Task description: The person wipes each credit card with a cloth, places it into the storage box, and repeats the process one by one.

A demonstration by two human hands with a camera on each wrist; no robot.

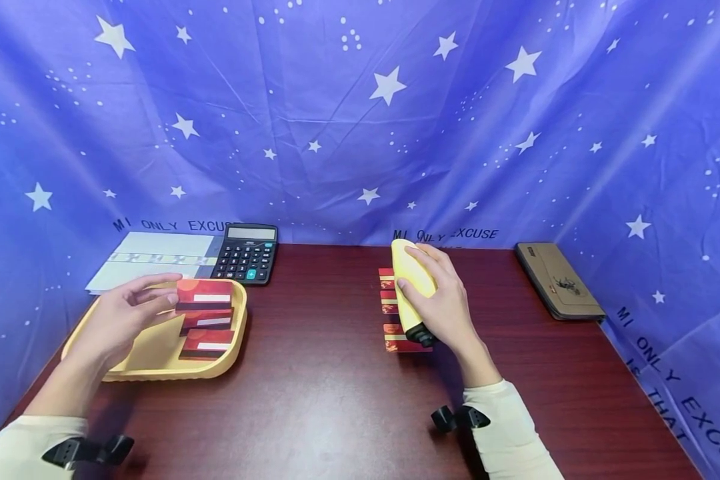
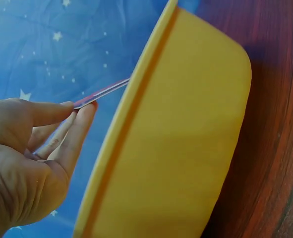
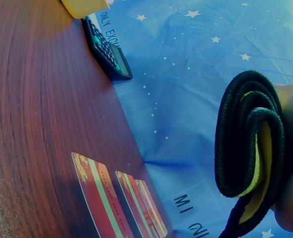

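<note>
Nearest on the glossy reddish-brown table (image 1: 324, 427), at left, sits a shallow yellow tray with rounded corners (image 1: 156, 353), holding a near red card with a white strip (image 1: 207, 345) and a middle red card with a white strip (image 1: 207, 323). Across at right, a near red card with a pale gold stripe (image 1: 395, 338) lies in a column with two similar ones farther back, partly covered from the head view by the folded yellow-and-black fabric cloth (image 1: 411, 283). The right hand (image 1: 447, 297) grips that cloth above them, thumb opposite fingers; it would do well to keep it bunched and high, so no fold drags the column askew. Beyond the tray's middle card, the left hand (image 1: 120, 317) pinches the far red card with a white strip (image 1: 204, 293) by its left edge between thumb and fingertips, at the tray's far side; a light, level pinch should spare its neighbours. Farther still stands a black desktop calculator (image 1: 249, 257), best kept untouched.
</note>
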